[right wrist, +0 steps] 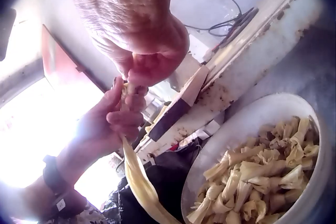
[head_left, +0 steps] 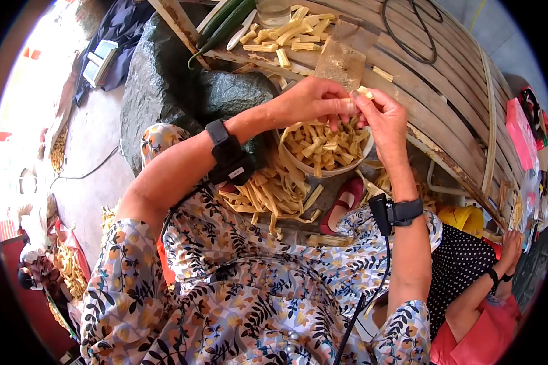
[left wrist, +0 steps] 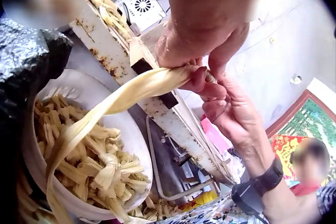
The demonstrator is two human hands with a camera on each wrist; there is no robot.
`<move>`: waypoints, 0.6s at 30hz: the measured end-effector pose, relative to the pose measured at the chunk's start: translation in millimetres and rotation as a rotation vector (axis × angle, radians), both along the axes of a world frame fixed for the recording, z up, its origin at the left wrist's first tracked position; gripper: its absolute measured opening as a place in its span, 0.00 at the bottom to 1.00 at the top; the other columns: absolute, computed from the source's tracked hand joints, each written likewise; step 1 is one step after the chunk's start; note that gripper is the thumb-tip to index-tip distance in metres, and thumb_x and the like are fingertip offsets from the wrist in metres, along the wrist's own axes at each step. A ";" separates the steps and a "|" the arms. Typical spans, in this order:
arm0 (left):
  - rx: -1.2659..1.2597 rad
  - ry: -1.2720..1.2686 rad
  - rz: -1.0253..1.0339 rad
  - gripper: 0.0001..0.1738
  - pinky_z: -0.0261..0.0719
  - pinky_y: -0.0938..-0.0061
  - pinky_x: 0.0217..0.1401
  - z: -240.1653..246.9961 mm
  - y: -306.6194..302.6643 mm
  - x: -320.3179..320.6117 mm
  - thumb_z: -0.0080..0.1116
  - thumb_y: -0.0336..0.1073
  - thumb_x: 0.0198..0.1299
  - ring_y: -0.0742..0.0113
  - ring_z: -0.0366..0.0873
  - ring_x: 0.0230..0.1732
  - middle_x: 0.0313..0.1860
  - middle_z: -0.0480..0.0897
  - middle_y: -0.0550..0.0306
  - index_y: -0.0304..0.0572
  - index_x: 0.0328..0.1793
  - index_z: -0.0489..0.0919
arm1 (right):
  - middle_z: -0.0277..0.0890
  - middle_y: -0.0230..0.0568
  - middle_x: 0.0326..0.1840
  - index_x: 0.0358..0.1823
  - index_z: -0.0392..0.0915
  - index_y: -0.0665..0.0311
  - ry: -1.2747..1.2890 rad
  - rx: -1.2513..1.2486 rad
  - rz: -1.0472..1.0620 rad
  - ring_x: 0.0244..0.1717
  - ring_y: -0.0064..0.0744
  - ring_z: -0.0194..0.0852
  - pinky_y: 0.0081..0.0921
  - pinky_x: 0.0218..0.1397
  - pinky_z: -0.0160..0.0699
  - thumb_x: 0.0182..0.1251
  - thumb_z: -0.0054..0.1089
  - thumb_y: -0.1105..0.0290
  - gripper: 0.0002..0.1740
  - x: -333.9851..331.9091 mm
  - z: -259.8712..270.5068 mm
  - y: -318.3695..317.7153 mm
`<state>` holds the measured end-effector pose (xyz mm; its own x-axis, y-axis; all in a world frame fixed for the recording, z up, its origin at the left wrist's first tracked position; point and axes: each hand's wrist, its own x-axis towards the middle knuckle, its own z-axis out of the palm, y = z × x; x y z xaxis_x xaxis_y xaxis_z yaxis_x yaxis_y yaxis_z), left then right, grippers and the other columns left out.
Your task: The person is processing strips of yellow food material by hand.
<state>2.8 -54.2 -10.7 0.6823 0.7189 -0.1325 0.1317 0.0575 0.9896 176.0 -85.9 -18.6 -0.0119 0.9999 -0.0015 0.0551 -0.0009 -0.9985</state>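
Observation:
Both hands meet above a white basin (head_left: 371, 146) heaped with short, knotted pale-yellow pieces (head_left: 326, 146). My left hand (head_left: 319, 100) grips a long, flat, pale-yellow strip (left wrist: 126, 91); its loose end hangs down past the basin in the left wrist view. At the strip's upper end, my right hand (head_left: 383, 118) pinches a small bunched part (head_left: 365, 92) between thumb and fingers. The fingertips of the two hands are close together there. In the right wrist view the strip (right wrist: 142, 184) runs down from the left hand (right wrist: 113, 116), under the right hand (right wrist: 126, 24).
A slatted wooden bench (head_left: 432, 103) with a rusty edge stands ahead, bearing cut pale pieces (head_left: 292, 30), green cucumbers (head_left: 225, 24) and a black cable (head_left: 420, 55). Loose strips (head_left: 274, 191) pile below the basin. Black plastic (head_left: 158, 91) lies left; another person (head_left: 475, 298) sits right.

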 end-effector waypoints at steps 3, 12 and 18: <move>-0.139 -0.110 -0.007 0.14 0.69 0.88 0.30 -1.4 2.2 0.3 0.51 0.43 0.61 0.82 0.70 0.25 0.29 0.78 0.64 0.38 0.40 0.77 | 0.70 0.26 0.21 0.34 0.79 0.68 0.084 0.013 0.006 0.19 0.11 0.59 0.11 0.19 0.57 0.58 0.60 0.67 0.10 0.6 4.7 1.8; -0.061 -0.099 0.049 0.16 0.68 0.86 0.27 3.7 0.4 5.9 0.50 0.46 0.62 0.82 0.69 0.23 0.26 0.76 0.64 0.40 0.39 0.77 | 0.68 0.25 0.20 0.31 0.79 0.66 0.333 -0.090 0.000 0.19 0.10 0.57 0.09 0.20 0.52 0.58 0.59 0.70 0.07 -0.9 4.5 10.4; 0.032 -0.168 0.068 0.16 0.67 0.86 0.26 -1.5 -1.2 14.7 0.47 0.44 0.64 0.81 0.68 0.22 0.24 0.75 0.65 0.39 0.34 0.75 | 0.67 0.27 0.21 0.29 0.79 0.67 0.608 -0.146 0.006 0.18 0.12 0.54 0.09 0.19 0.50 0.58 0.60 0.69 0.08 1.8 8.3 17.1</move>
<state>17.5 -55.4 -12.2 0.6427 0.7661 0.0034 -0.0391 0.0283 0.9988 177.9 -68.8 -10.3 -0.0593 0.9899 -0.1291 -0.5222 -0.1410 -0.8411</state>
